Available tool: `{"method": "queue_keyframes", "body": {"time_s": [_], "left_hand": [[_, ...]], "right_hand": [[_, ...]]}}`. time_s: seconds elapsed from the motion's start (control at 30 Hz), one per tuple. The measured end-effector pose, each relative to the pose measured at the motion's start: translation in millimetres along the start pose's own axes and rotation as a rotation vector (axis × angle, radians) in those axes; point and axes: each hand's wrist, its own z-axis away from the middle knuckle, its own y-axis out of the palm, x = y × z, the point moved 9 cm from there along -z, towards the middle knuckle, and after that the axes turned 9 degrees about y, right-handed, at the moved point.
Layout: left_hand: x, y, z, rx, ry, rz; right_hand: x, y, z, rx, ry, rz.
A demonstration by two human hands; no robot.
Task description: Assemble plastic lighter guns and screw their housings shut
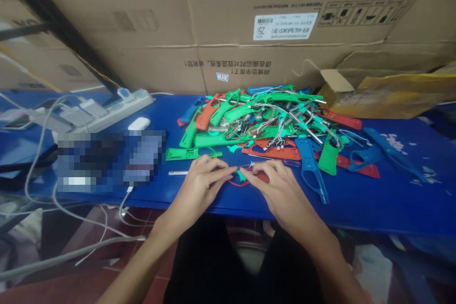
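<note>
A red plastic lighter shell (pixel 261 176) lies at the table's front edge, under my hands. Its handle side is toward the right, and a metal tube (pixel 178 173) sticks out to the left past my left hand. A small teal trigger piece (pixel 242 176) sits at the shell's finger loop. My left hand (pixel 208 176) is closed, fingertips pinched at the left of the trigger. From the other side my right hand (pixel 270 181) presses on the shell, thumb and fingers close to the trigger. The fingers partly hide both parts.
Behind my hands is a pile of green, red and blue lighter shells (pixel 213 138) with wires and metal tubes. A blue shell (pixel 309 166) lies right. Left are a power strip (pixel 121 111), a white earbud case (pixel 139 124) and phone (pixel 144 156). A large carton (pixel 160 23) stands behind.
</note>
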Motion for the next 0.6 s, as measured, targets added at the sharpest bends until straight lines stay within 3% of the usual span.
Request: {"method": "queue_keyframes", "body": {"time_s": [0.13, 0.27, 0.6], "left_hand": [[-3.6, -2.6, 0.0, -0.003, -0.052, -0.077], [-12.1, -3.7, 0.6, -0.013, -0.011, -0.145], [-0.8, -4.3, 4.2, -0.066, -0.043, 0.113]], "right_hand": [[-0.8, 0.0, 0.4, -0.013, 0.009, 0.005], [-1.0, 0.3, 1.1, -0.013, 0.001, -0.007], [-0.1, -0.3, 2.7, -0.033, -0.008, -0.008]]}}
